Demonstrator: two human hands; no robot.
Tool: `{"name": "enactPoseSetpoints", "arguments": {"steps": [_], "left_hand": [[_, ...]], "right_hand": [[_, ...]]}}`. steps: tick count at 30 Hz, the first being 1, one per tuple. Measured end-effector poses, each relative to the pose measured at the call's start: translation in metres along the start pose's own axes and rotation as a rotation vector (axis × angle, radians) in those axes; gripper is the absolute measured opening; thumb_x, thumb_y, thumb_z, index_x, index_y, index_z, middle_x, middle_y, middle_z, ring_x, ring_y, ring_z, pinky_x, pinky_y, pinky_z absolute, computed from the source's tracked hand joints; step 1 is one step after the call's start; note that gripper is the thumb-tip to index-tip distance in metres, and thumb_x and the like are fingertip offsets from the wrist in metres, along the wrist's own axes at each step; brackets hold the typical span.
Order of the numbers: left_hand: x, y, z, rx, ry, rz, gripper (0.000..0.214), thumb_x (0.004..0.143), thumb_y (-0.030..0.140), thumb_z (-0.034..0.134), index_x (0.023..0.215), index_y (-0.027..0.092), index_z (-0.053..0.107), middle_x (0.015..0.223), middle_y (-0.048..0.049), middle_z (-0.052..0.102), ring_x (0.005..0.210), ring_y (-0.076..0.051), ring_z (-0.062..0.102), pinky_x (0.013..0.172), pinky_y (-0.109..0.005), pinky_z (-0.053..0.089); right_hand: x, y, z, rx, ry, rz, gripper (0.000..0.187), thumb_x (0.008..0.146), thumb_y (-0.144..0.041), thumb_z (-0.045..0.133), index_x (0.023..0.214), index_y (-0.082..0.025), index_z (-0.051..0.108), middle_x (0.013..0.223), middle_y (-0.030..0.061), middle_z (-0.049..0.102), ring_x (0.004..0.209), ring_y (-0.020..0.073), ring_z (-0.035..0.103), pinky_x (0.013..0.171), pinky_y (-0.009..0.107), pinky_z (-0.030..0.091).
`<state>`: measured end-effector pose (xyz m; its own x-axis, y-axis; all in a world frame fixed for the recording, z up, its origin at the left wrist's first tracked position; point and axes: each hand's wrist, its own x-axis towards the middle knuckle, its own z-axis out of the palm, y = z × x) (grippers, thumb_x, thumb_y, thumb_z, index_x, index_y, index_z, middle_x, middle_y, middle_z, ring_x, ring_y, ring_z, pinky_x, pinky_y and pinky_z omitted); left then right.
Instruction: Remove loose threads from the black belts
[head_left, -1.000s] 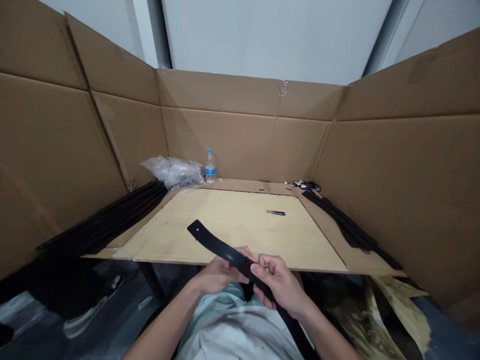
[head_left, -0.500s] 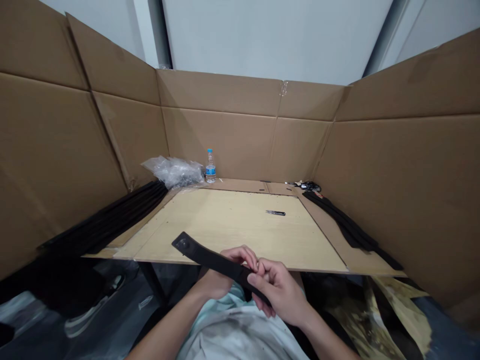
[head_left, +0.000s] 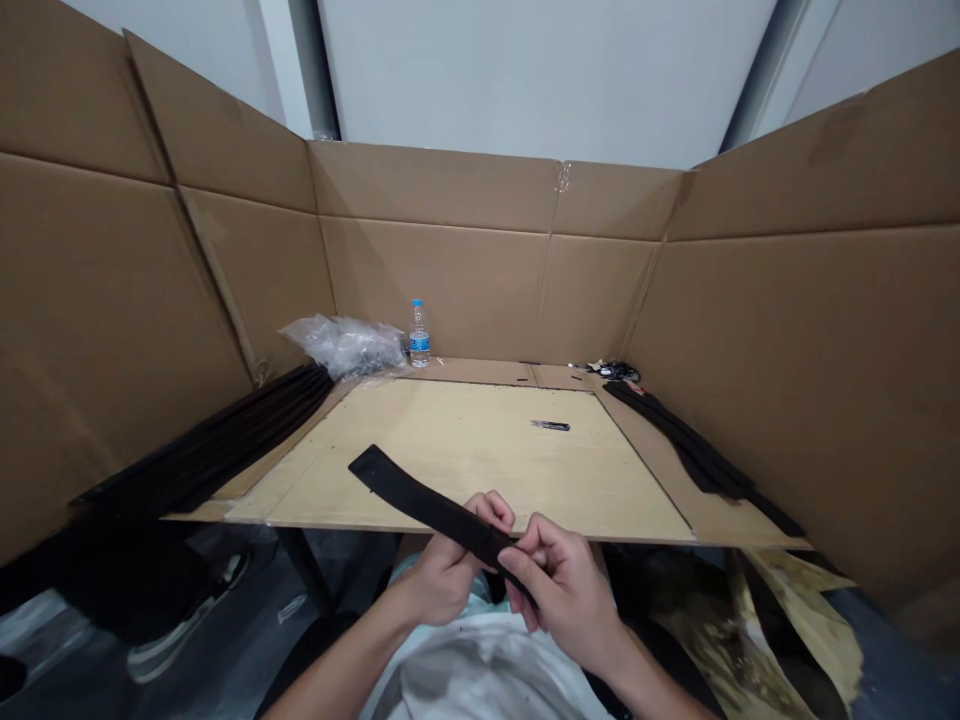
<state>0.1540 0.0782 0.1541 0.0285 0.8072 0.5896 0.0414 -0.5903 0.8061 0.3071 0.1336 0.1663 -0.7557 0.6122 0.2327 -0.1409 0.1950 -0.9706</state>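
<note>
Pinching the black strap [head_left: 420,503] in their fingers, the left hand [head_left: 444,585] and right hand [head_left: 574,580] held it slantwise, close together, by the bench [head_left: 435,425]'s near edge; keeping it flat and untwisted, with a light, even grip, seemed the surest handling.

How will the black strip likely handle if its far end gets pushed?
Probably springy, not floppy: the black strip reaches past the left hand in a smooth curve, with no sharp droop. Likely light for its length, as it looks thin and narrow. Unlikely to roll, being flat.
</note>
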Motion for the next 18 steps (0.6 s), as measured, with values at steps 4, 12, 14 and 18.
{"name": "enactPoseSetpoints", "arguments": {"steps": [4,12,14,18], "left_hand": [[-0.0008,0.0051,-0.0007,-0.136,-0.075,-0.101,0.023,0.087,0.038,0.056,0.090,0.016,0.051,0.092,-0.0045,0.044,0.083,-0.015,0.048,0.073,-0.028,0.041],[0.0017,0.0088,0.0053,-0.347,-0.037,-0.238,0.029,0.077,0.031,0.071,0.084,0.016,0.048,0.081,0.0002,0.047,0.068,-0.012,0.057,0.062,-0.024,0.048],[0.0033,0.0095,0.0067,-0.370,-0.018,-0.241,0.030,0.075,0.032,0.073,0.082,0.015,0.048,0.080,0.0005,0.049,0.067,-0.012,0.058,0.061,-0.024,0.048],[0.0052,0.0104,0.0064,-0.375,-0.019,-0.222,0.026,0.077,0.030,0.071,0.081,0.014,0.052,0.075,0.0014,0.053,0.061,-0.011,0.060,0.060,-0.023,0.048]], "right_hand": [[-0.0011,-0.0026,0.0008,0.043,0.013,0.019,0.039,0.084,-0.047,0.060,0.070,-0.019,0.038,0.048,-0.0026,0.056,0.033,0.0042,0.041,0.033,0.014,0.026],[0.0003,-0.0066,-0.0004,0.092,0.004,0.012,0.037,0.086,-0.048,0.057,0.074,-0.017,0.041,0.050,-0.0027,0.056,0.035,0.0034,0.043,0.034,0.013,0.028],[0.0007,-0.0063,-0.0014,0.096,-0.025,-0.005,0.035,0.088,-0.047,0.055,0.076,-0.017,0.042,0.052,-0.0023,0.057,0.036,0.0033,0.043,0.035,0.013,0.029],[0.0020,-0.0062,-0.0029,0.118,-0.060,-0.020,0.032,0.089,-0.045,0.055,0.080,-0.017,0.042,0.055,-0.0021,0.059,0.038,0.0039,0.045,0.037,0.013,0.031]]}}
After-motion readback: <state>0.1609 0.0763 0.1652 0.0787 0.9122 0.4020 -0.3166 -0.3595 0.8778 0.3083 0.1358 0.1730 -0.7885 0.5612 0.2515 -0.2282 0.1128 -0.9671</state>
